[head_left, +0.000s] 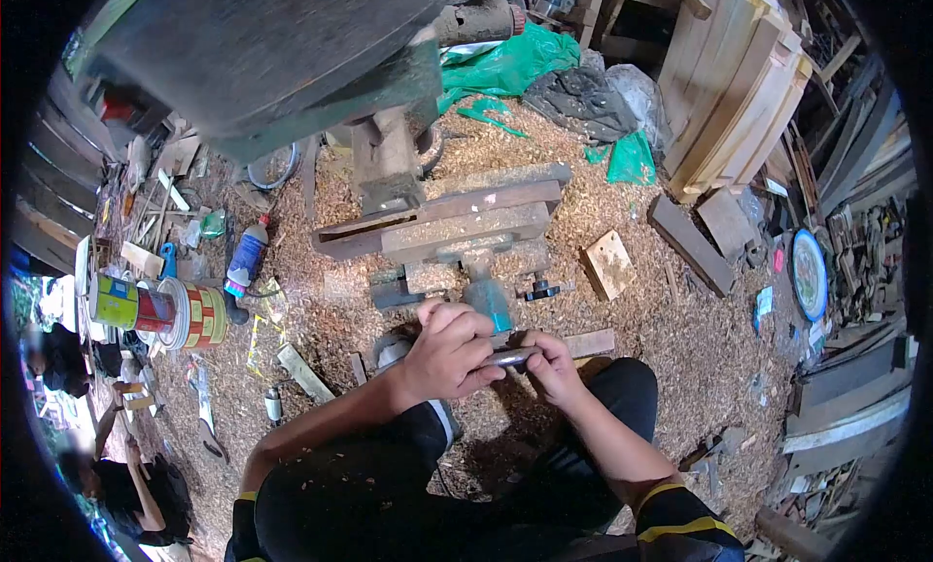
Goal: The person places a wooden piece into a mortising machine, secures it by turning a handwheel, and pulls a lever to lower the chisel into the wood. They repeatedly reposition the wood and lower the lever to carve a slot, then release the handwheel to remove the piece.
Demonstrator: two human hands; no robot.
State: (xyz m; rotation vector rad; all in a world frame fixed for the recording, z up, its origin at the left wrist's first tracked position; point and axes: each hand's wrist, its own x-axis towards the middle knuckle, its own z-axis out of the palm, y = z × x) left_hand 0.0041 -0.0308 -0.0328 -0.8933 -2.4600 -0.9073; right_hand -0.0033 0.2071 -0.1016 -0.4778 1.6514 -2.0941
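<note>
A short grey metal rod (pixel 510 356) lies level between my two hands, above my knees. My left hand (pixel 452 353) is closed with curled fingers, its thumb and fingertips gripping the rod's left part. My right hand (pixel 554 368) pinches the other end between thumb and fingers. Just beyond them is a machine's metal base with a teal-painted part (pixel 489 305) and a black knob (pixel 540 288). A long wooden bar (pixel 466 230) lies across that base. What the rod belongs to cannot be made out.
A large dark machine table (pixel 262 52) looms overhead at upper left. Paint buckets (pixel 199 314) and a blue bottle (pixel 247 256) stand left. A wood block (pixel 608 266) and stacked boards (pixel 734 96) are at right. Shavings cover the floor; two people are far left.
</note>
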